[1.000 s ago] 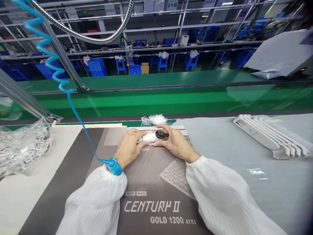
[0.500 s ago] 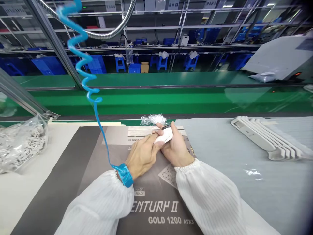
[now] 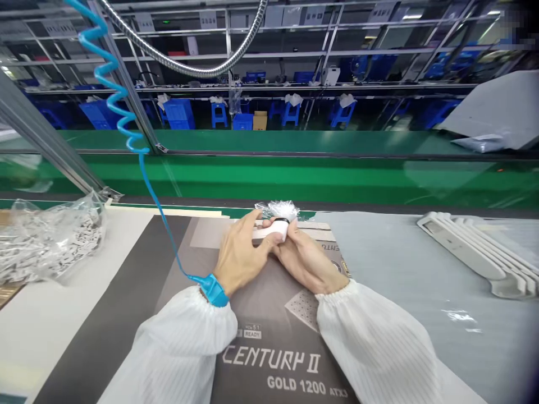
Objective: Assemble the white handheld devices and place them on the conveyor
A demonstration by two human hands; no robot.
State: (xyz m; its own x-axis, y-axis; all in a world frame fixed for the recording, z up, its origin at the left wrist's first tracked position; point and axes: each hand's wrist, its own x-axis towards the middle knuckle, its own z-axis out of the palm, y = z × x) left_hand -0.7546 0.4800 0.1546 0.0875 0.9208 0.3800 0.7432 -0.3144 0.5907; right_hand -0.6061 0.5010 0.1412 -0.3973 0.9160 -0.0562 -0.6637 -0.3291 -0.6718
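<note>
**White device [image 3: 269, 232] turning in both hands**

Head view: above the printed sheet [image 3: 269, 311], left-hand [image 3: 242, 247] fingers are pinching its body, right-hand [image 3: 304, 255] fingers its black-topped end [image 3: 282, 220]. It is probably handling light, stiff, slick; the white sides suit gripping. Since half a second ago, more white body is showing leftward.

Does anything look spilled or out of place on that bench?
No spill shows. The one oddity is crumpled clear plastic near the far edge of the printed mat: it looks like stray wrapping.
</note>
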